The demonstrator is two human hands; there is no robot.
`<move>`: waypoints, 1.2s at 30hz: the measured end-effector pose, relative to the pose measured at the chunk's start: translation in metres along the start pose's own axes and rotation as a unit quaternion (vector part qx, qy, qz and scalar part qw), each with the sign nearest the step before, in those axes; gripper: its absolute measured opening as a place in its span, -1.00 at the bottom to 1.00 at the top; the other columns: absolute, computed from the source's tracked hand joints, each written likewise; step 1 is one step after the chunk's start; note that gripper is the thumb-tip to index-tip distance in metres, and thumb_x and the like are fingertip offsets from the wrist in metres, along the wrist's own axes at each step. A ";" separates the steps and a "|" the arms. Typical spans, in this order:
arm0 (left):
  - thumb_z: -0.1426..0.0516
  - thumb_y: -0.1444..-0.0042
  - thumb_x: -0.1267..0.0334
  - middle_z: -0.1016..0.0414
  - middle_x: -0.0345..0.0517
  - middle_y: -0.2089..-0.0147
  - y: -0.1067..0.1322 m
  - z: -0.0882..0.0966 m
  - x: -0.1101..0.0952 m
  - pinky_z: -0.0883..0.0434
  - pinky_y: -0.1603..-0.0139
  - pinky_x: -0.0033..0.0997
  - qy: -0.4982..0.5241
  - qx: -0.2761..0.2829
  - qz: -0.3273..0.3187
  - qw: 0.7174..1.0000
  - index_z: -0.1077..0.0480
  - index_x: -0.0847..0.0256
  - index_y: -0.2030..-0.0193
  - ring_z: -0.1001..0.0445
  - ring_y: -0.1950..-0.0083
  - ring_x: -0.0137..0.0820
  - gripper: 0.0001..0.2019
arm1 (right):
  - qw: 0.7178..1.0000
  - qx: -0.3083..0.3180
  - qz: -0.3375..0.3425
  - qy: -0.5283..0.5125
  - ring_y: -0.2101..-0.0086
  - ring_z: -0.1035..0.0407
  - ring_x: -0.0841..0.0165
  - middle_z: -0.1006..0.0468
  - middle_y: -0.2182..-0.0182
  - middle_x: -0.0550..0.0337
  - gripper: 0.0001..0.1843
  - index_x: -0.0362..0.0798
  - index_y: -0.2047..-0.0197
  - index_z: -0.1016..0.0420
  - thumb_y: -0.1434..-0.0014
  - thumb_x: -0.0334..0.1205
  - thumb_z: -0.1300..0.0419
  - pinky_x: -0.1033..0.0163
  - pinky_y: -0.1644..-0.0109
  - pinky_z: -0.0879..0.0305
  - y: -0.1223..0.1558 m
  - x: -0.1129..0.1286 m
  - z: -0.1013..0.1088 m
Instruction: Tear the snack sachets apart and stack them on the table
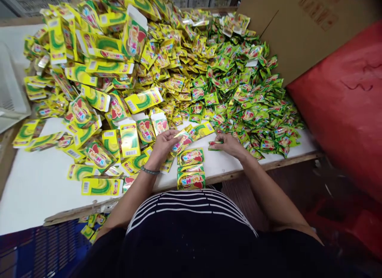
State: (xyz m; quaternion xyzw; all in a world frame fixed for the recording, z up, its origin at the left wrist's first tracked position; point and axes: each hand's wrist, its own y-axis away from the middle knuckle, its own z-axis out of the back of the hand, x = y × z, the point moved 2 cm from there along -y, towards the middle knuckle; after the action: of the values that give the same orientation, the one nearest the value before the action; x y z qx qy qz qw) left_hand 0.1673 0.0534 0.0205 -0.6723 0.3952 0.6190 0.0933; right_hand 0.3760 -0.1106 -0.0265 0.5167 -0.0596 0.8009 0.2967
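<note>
My left hand [163,144] is closed around a yellow-green carton [182,141], holding it tilted just above the white table [36,186]. My right hand [228,144] pinches a small green sachet [215,145] beside the carton's open end. Two filled cartons [191,168] lie in front of me near the table's front edge. A big heap of green sachets [238,91] spreads out to the right of my hands. Flat and folded yellow cartons [98,83] are piled to the left.
A brown cardboard box [298,27] stands at the back right, with a red bag [346,102] beside it. A white basket [10,91] sits at the far left. A blue crate [44,246] with a few sachets is below the table's front edge.
</note>
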 end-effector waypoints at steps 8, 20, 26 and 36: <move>-0.44 0.35 0.09 -0.53 -0.19 0.48 0.005 -0.004 0.000 -0.36 0.40 -0.49 -0.015 0.003 0.004 1.000 -0.49 0.26 0.34 -0.42 0.47 -0.49 -0.57 | 0.990 0.047 -0.034 0.128 0.54 -0.20 0.40 -0.36 0.60 0.32 -0.50 0.00 0.51 -0.31 0.26 0.18 -0.41 0.29 0.50 -0.08 0.009 -0.005 0.001; -0.42 0.28 0.13 -0.49 -0.23 0.48 0.001 0.000 0.009 -0.29 0.42 -0.54 -0.030 0.029 -0.014 0.999 -0.49 0.28 0.30 -0.39 0.48 -0.54 -0.60 | 0.922 0.007 0.187 0.339 -0.36 0.03 0.12 -0.17 -0.34 -0.10 -0.41 -0.12 -0.34 -0.18 -0.34 -0.03 0.05 -0.10 -0.36 -0.03 0.056 -0.001 -0.020; -0.40 0.26 0.14 -0.50 -0.22 0.47 0.001 -0.005 0.008 -0.33 0.37 -0.52 -0.025 0.036 -0.016 0.999 -0.49 0.27 0.27 -0.42 0.44 -0.51 -0.60 | 0.919 0.059 0.173 0.350 -0.37 0.06 0.15 -0.15 -0.36 -0.05 -0.43 -0.08 -0.35 -0.18 -0.35 -0.05 0.12 -0.20 -0.38 0.09 0.049 -0.013 -0.025; -0.42 0.30 0.13 -0.50 -0.21 0.48 0.005 0.001 0.010 -0.27 0.44 -0.52 -0.034 0.060 -0.003 0.998 -0.51 0.27 0.27 -0.38 0.49 -0.52 -0.58 | 0.960 -0.178 0.012 0.217 0.10 -0.36 0.01 -0.49 0.16 -0.14 -0.63 -0.11 0.22 -0.47 -0.04 0.03 -0.24 -0.11 0.00 -0.32 0.046 -0.014 -0.017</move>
State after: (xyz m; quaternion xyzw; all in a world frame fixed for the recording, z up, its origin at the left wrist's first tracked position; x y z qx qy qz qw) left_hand 0.1623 0.0467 0.0132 -0.6453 0.4261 0.6165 0.1483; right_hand 0.3417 -0.1468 -0.0371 0.2686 -0.1422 0.8737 0.3799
